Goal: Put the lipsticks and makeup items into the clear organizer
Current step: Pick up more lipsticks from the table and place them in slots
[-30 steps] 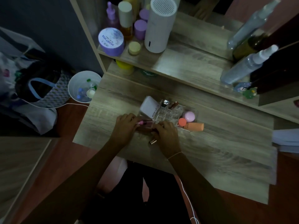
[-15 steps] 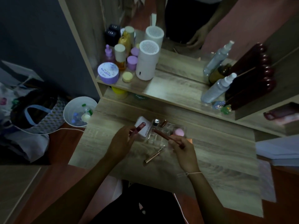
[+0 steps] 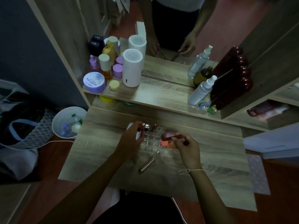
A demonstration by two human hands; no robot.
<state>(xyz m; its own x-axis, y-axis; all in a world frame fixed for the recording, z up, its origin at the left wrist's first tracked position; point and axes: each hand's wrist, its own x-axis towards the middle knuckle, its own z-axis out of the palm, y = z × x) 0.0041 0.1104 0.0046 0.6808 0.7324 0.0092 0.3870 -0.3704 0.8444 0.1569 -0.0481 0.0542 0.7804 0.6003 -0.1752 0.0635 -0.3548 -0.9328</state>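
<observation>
The clear organizer (image 3: 149, 141) sits mid-table with a few small items standing in its back cells and pink and orange sponges (image 3: 166, 139) in its right part. My left hand (image 3: 131, 138) holds a small red lipstick (image 3: 142, 127) over the organizer's left side. A dark red lip tube (image 3: 171, 137) is gripped in my right hand (image 3: 186, 145), just above the sponges. One rose-gold tube (image 3: 148, 161) lies on the table in front of the organizer, touched by neither hand.
A raised shelf behind holds a white cylinder (image 3: 132, 68), purple jar (image 3: 94, 82), bottles and spray bottles (image 3: 201, 89) before a mirror. A white bin (image 3: 68, 122) and bags stand on the floor at left. White papers (image 3: 273, 139) lie at right.
Both hands lifted apart from the table, each holding a lip item. The left moved right over the organizer; the right brought its tube down over the sponges. The view tilted up.
</observation>
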